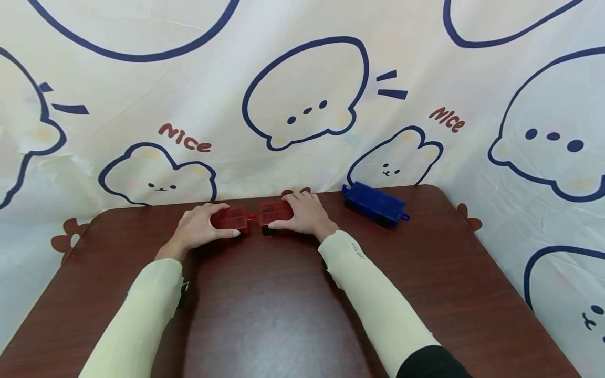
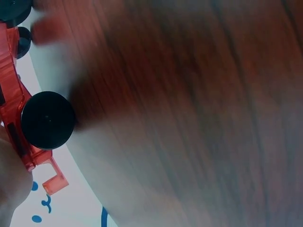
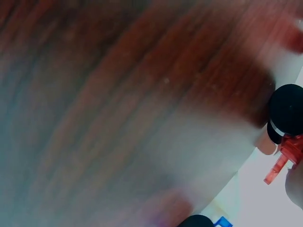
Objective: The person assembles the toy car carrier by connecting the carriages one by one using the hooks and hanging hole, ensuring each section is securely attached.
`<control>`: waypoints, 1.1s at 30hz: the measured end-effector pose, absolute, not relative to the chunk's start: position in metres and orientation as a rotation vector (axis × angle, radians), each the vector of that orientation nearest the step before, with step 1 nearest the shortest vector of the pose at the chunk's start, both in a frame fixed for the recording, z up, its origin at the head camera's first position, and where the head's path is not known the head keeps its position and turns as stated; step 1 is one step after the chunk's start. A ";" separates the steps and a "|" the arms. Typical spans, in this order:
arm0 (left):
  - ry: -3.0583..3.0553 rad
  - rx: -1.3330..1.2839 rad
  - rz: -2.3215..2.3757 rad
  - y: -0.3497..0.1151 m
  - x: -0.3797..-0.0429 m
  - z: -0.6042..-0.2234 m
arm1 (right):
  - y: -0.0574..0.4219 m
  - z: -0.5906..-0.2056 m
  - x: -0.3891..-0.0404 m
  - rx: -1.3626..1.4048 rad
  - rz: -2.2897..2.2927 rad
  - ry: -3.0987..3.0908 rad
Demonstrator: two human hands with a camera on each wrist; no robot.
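Two translucent red toy wagons stand end to end along the back of the brown table. My left hand (image 1: 196,227) grips the left red wagon (image 1: 232,216), thumb on the near side and fingers over the far side. The right red wagon (image 1: 274,211) is held the same way by my right hand (image 1: 306,214). A small red coupling (image 1: 252,217) shows in the narrow gap between them. In the left wrist view, a round black wheel (image 2: 47,120) and a red end hook (image 2: 56,182) appear. The right wrist view catches another black wheel (image 3: 287,109) and a red hook (image 3: 277,168).
A blue toy wagon (image 1: 375,202) with a hook at each end sits at an angle to the right of my right hand, near the back edge. The dark wooden table (image 1: 264,304) meets a white cartoon-printed cloth (image 1: 283,168) behind and at both sides.
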State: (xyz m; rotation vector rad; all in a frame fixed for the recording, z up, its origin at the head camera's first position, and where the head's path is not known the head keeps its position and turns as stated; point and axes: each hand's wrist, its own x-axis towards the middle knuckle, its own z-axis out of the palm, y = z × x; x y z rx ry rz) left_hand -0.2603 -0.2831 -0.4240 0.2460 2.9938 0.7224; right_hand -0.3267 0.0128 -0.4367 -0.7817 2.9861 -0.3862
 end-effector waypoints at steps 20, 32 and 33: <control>2.996 0.271 0.597 -0.285 -0.261 -0.420 | 0.005 -0.430 -0.319 -0.809 -0.353 2.998; 3.082 0.300 0.617 -0.275 -0.259 -0.411 | 0.007 -0.409 -0.315 -0.873 -0.441 3.003; 3.095 0.309 0.614 -0.273 -0.258 -0.410 | 0.008 -0.407 -0.314 -0.877 -0.452 3.002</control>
